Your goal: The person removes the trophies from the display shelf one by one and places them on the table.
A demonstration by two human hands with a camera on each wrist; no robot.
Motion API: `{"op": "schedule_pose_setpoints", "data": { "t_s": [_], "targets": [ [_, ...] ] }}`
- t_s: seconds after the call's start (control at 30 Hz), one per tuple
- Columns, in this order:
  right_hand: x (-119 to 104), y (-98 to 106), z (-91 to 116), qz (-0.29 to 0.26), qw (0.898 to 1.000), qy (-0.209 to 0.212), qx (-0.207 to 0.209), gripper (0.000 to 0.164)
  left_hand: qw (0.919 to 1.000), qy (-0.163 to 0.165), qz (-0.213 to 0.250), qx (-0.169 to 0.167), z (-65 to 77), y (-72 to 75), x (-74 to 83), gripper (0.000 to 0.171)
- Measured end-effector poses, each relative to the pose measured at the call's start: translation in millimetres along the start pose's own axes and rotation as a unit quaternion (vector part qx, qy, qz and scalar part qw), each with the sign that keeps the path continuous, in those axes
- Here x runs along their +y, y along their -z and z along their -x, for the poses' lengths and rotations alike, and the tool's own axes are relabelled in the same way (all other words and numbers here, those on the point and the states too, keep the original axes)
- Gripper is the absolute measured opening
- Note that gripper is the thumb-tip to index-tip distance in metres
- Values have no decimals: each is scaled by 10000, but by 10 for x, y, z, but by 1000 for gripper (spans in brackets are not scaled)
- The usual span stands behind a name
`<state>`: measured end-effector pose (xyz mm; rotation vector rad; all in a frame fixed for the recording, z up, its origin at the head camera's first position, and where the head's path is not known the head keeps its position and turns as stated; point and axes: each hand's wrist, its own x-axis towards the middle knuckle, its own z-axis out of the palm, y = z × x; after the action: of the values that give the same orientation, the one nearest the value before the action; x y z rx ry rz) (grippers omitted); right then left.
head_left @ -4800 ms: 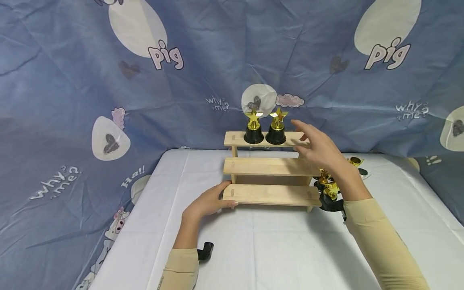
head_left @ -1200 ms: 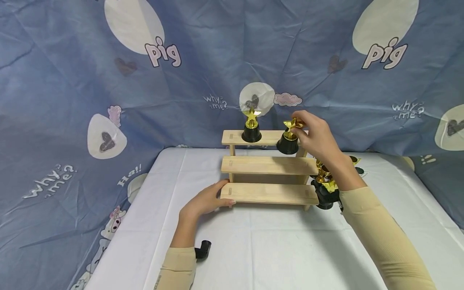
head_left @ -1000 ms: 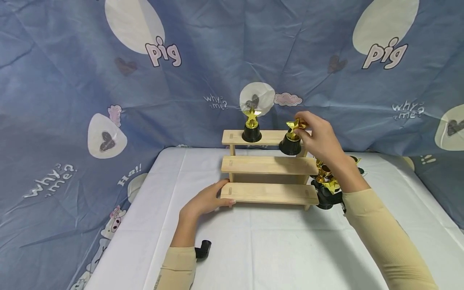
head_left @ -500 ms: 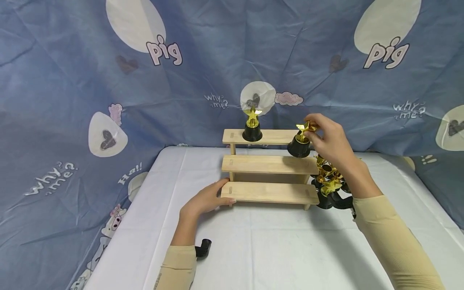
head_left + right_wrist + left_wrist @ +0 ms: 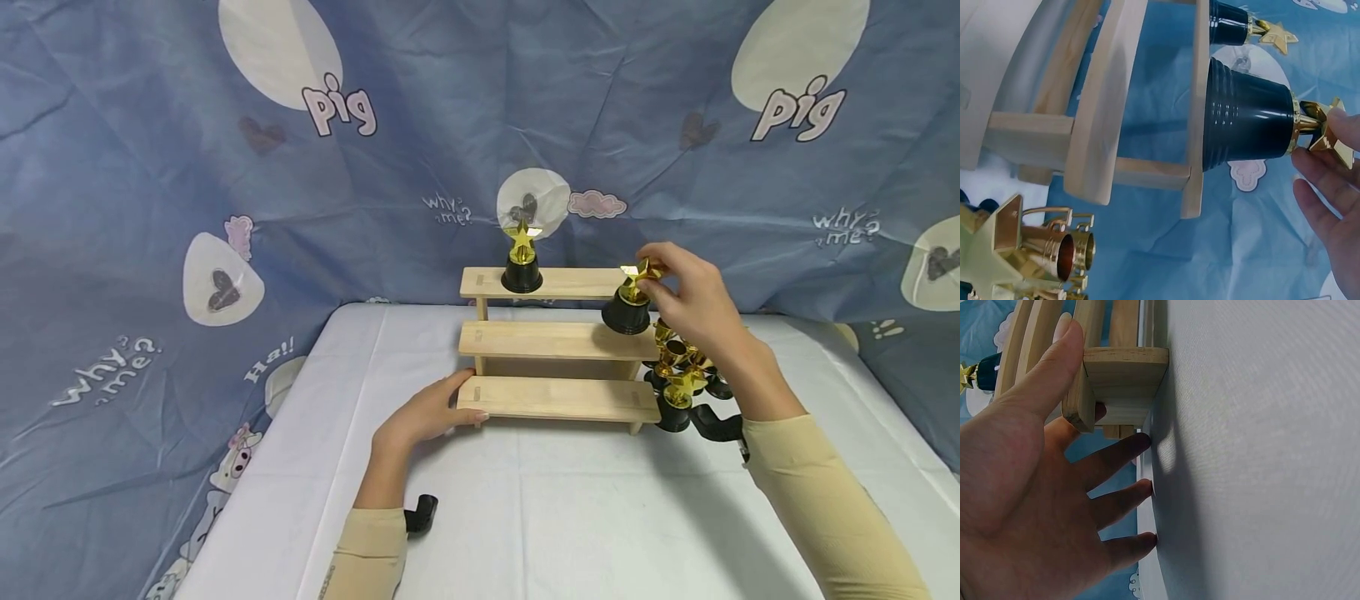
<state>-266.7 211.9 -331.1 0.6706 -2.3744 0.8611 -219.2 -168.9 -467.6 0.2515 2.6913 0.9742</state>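
A three-step wooden display shelf (image 5: 555, 397) stands on the table. The person's left hand (image 5: 422, 417) holds the left end of its lowest board, thumb in front and index finger behind; the other fingertips reach the tablecloth in the left wrist view. With thumb and fingertips, the right hand (image 5: 697, 307) pinches the gold star of a black-based star trophy (image 5: 626, 312), tilted at the right end of the top step. The right wrist view shows its black base (image 5: 1250, 119) by the top board; contact is unclear. Another star trophy (image 5: 522, 265) stands upright on the top step's left part.
Several gold trophies, a star trophy (image 5: 681, 392) and gold cups (image 5: 673, 352) among them, crowd the table at the shelf's right end, partly behind the right forearm. A white cloth (image 5: 480, 517) covers the table. Blue printed fabric (image 5: 420, 125) hangs behind.
The right hand, earlier empty beside the second star trophy, has grasped it and shifted it right and slightly down, tilting it. The left hand stays on the shelf.
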Motion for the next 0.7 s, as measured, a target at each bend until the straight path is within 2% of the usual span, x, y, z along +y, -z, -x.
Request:
{"op": "schedule_pose_setpoints", "data": {
  "t_s": [0.7],
  "targets": [
    [112, 81, 199, 50, 9998, -140, -119, 33, 10000, 27, 51, -34, -10, -4, -2, 89]
  ]
}}
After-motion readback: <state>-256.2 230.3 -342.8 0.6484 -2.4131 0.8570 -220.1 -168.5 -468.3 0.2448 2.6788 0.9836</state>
